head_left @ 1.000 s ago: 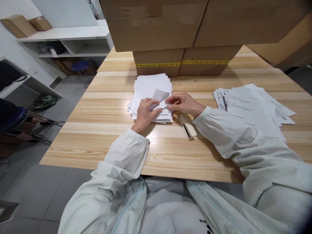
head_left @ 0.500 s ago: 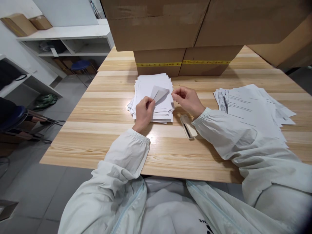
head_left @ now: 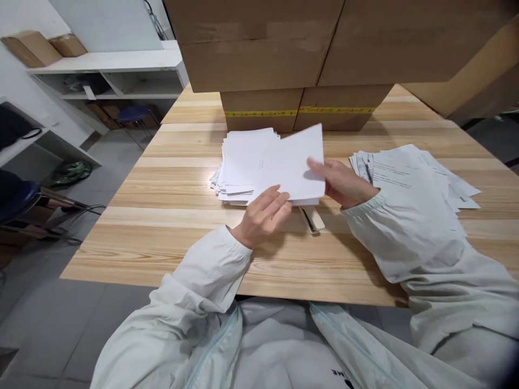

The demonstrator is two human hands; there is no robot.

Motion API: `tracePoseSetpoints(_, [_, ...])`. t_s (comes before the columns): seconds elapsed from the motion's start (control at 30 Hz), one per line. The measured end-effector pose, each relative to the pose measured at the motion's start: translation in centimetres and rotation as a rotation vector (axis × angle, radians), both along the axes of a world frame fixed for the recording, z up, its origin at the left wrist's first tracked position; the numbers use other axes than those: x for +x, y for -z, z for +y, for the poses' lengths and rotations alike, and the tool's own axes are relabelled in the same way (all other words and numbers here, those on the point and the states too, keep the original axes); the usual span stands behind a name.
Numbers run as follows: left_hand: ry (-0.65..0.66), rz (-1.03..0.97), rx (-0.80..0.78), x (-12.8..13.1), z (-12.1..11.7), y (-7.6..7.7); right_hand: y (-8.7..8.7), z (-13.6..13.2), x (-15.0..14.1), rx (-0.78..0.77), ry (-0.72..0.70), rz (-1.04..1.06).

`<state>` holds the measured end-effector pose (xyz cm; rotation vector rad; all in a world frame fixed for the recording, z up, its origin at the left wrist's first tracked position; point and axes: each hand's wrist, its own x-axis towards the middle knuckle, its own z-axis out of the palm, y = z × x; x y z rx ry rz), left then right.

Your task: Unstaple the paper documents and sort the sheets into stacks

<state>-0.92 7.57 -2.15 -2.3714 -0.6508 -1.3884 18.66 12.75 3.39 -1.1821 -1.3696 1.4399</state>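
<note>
White paper sheets [head_left: 294,167], with faint small print near the middle, are lifted and tilted over the right side of a paper stack [head_left: 243,154]. My right hand [head_left: 340,181] is closed on their right edge, thumb on top and fingers behind. My left hand [head_left: 267,213] holds their near edge, its fingers bent over the paper and its thumb hidden. How many sheets are in my hands I cannot tell. A cream stapler [head_left: 314,220] lies on the table just below them, its far end covered by the paper.
A second pile of printed papers [head_left: 409,178] is spread on the right of the wooden table [head_left: 162,232]. Large cardboard boxes [head_left: 259,48] are stacked at the back. On the left stand a white shelf [head_left: 121,60] and a blue stool [head_left: 133,113].
My right hand has gone from empty beside the stack to gripping the sheets' right edge. The sheets have come up and to the right, and my left hand has moved right and nearer me.
</note>
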Motion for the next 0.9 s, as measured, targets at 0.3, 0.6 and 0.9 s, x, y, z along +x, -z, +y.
tracePoseSetpoints(0.3, [0.277,-0.837,-0.833,-0.8,-1.7,-2.8,1.4,-5.1,5.4,0.000,0.205,0.056])
tracePoseSetpoints(0.6, [0.693,-1.353,-1.748,0.3,-1.2,-2.5,4.3,-6.7,3.8,0.169,-0.043,-0.214])
tracePoseSetpoints(0.9, [0.624,-1.585,-1.796,0.9,-1.3,-1.8,3.9,-7.9,3.7,0.435,0.245,-0.517])
